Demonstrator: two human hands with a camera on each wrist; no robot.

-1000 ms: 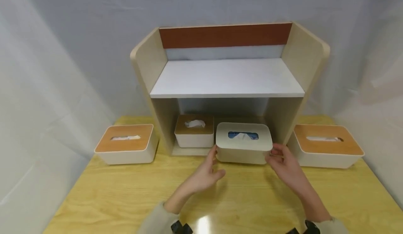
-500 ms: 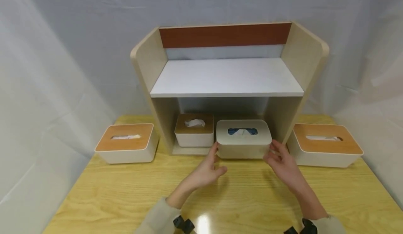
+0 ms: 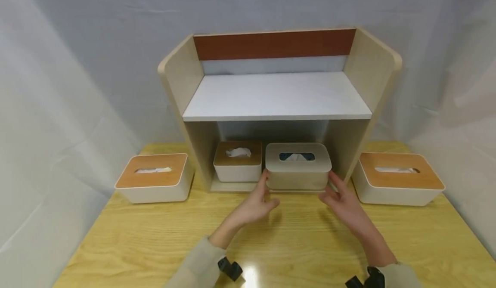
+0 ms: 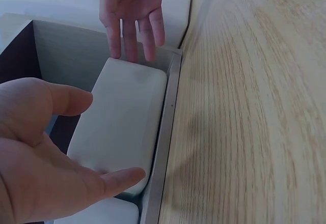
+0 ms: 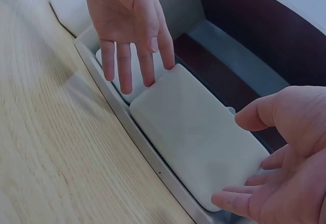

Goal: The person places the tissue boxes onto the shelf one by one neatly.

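Note:
An all-white tissue box (image 3: 298, 179) sits on the right part of the shelf unit's lower level, a tissue showing in its slot. At its left end, my left hand (image 3: 252, 209) touches the side with its fingertips, thumb held apart. My right hand (image 3: 346, 205) touches the right end the same way. Both hands have mostly straight fingers; in the left wrist view the right hand's fingers (image 4: 130, 40) reach straight to the box's end. A smaller tissue box (image 3: 238, 172) with a brown lid stands just left of the white one, inside the shelf.
The shelf unit (image 3: 277, 96) has a white upper board above the boxes and upright side panels. Outside it stand a wood-topped tissue box (image 3: 155, 190) at left and another tissue box (image 3: 399, 193) at right. A wooden table (image 3: 166, 236) carries everything.
Both hands have moved the white tissue box back into the lower level; the shelf's bottom edge now shows in front of it. The other boxes have stayed put.

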